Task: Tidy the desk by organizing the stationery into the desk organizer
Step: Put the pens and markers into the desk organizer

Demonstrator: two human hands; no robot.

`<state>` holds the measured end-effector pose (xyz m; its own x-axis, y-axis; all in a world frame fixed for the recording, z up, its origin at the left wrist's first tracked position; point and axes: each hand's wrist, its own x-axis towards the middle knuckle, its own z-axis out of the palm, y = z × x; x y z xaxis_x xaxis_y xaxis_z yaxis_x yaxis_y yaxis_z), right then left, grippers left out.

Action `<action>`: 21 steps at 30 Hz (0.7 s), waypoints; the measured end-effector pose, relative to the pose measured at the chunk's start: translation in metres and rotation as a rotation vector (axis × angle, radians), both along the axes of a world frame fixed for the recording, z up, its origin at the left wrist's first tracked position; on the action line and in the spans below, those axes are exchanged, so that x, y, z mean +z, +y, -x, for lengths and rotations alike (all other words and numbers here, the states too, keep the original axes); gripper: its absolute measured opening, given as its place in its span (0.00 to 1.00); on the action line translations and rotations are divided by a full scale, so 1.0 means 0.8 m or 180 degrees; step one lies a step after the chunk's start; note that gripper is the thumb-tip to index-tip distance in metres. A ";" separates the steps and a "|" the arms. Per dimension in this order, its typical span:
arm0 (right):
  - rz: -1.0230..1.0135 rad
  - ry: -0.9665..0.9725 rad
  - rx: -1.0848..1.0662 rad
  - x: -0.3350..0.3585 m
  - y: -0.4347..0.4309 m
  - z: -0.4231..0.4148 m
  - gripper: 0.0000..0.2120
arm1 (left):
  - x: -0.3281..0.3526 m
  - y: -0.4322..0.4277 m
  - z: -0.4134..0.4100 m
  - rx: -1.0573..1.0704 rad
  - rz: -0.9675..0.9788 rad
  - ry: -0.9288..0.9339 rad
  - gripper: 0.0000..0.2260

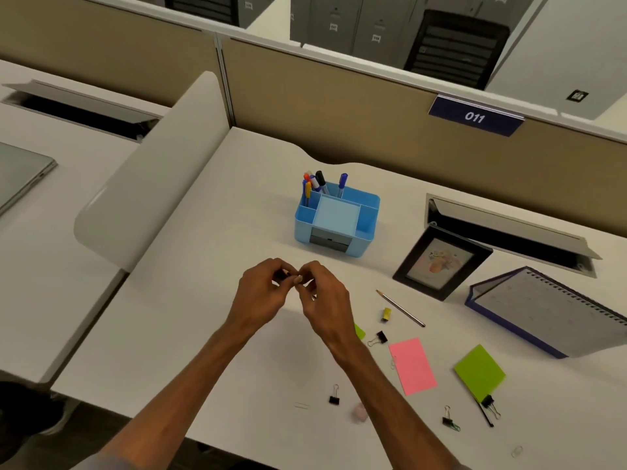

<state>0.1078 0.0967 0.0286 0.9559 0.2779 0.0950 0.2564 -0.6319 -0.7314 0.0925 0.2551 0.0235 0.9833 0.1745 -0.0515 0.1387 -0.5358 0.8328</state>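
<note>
The blue desk organizer (368,228) stands mid-desk with several pens (314,183) upright in its back compartments. Just in front of it, my left hand (263,293) and my right hand (322,293) meet above the desk, fingers curled, pinching one small dark object (284,273) between them; most of it is hidden. To the right lie a pencil (400,308), a yellow sharpener (386,314), a pink note (412,366), a green note (479,371), and several black binder clips (334,396).
A black picture frame (441,262) and a spiral calendar (549,310) stand at the right. An open cable hatch (509,228) lies behind them. A pale eraser (360,412), paper clips (301,406) and a thin black pen (486,415) sit near the front edge. A curved divider (152,174) bounds the left.
</note>
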 end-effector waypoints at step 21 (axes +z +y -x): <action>-0.0023 -0.0214 -0.0828 0.040 0.073 -0.233 0.12 | -0.065 0.002 0.001 -0.0132 0.0250 0.0507 0.08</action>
